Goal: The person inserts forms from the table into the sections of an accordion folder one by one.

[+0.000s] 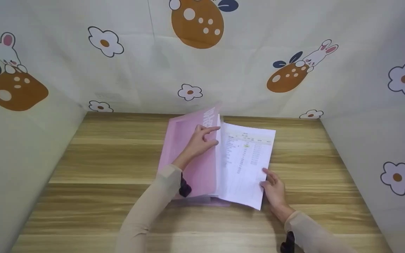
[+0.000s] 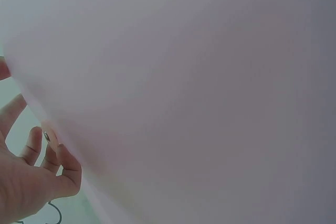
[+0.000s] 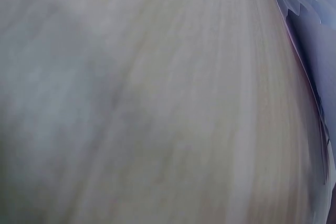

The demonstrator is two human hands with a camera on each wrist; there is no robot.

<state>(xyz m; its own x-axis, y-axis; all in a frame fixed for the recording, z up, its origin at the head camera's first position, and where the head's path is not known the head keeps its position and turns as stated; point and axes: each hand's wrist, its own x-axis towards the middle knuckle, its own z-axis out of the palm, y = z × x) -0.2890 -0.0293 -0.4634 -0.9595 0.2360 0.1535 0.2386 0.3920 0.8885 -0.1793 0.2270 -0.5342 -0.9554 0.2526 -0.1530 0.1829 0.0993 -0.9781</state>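
Observation:
A pink folder [image 1: 188,161] with white lettering near its top lies on the table, its front cover lifted and tilted. My left hand [image 1: 199,142] holds the cover's right edge, with clear sleeves and white pages just beyond it. In the left wrist view a pale sheet-like surface [image 2: 178,98] fills most of the picture, the left hand [image 2: 31,182] at its edge. A white printed sheet [image 1: 243,182] with a table of text sticks out to the folder's right. My right hand [image 1: 275,191] pinches its right edge. The right wrist view barely shows that hand.
The wood-grain table [image 1: 100,154] extends around the folder. A pale curtain [image 1: 142,70] printed with rabbits, oranges and flowers encloses the back and both sides. Black wrist straps [image 1: 185,188] are on both sleeves.

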